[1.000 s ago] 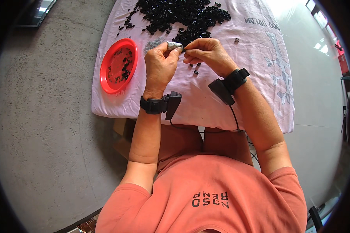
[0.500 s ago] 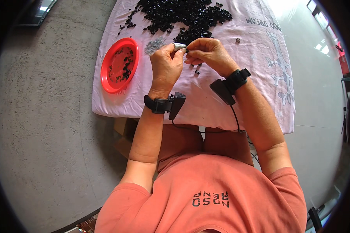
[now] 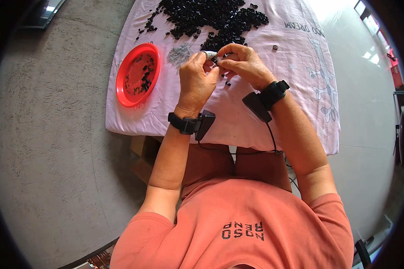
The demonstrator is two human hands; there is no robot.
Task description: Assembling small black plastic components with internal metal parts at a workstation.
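Note:
My left hand (image 3: 198, 81) and my right hand (image 3: 246, 65) meet over the cloth, fingertips pinched close together. Between them is a small black piece (image 3: 214, 59), dark and shiny; its exact kind is too small to make out. A whitish-silver wrapping (image 3: 209, 54) covers a fingertip of my left hand. Just left of that hand lies a tangle of thin grey wire-like bits (image 3: 179, 54). Beyond both hands spreads a heap of small black parts (image 3: 211, 20). One loose black part (image 3: 228, 84) rests on the cloth below my right fingers.
A red round dish (image 3: 119, 85) with several black bits in it stands at the left of the table. The pink printed cloth (image 3: 296, 85) covers the table. A small ring-like part (image 3: 275, 47) lies alone at right. Black devices with cables are strapped to both wrists.
My left hand has shifted slightly right and turned, its fingers now closer to the right hand's. The small black piece shows more plainly between them. My right hand has barely moved.

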